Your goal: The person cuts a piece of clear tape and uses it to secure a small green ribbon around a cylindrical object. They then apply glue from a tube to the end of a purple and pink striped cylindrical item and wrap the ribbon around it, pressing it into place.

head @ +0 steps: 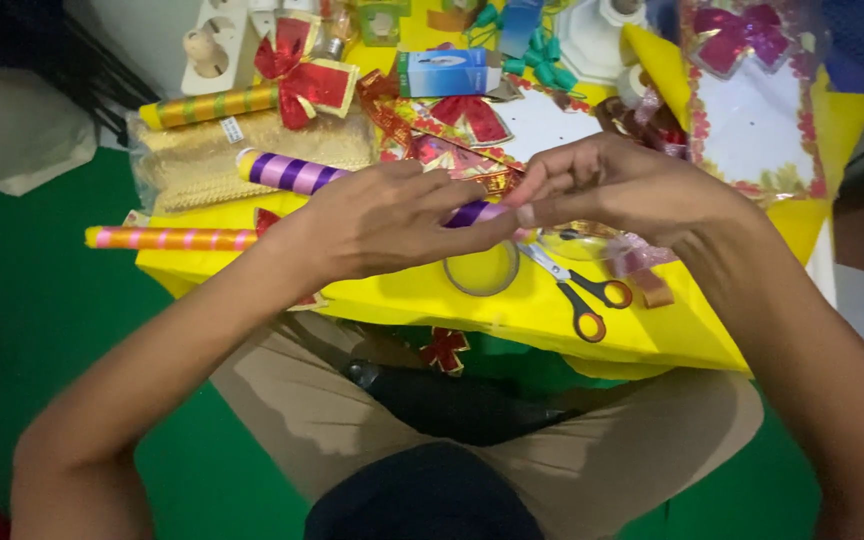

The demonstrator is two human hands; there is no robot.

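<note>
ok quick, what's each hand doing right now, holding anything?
Left hand: closed over the purple striped stick.
Right hand: fingertips pinched at that stick's end; what they grip cannot be told.

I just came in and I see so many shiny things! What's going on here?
A person sits at a yellow sheet covered with craft bits. Both hands meet over a purple and white striped stick: the left hand lies over it, and the right hand pinches at its end. Orange-handled scissors, a tape ring and red bows lie around.

Purple-and-white striped stick [297, 174] lies slantwise across the yellow board [532, 305].
</note>
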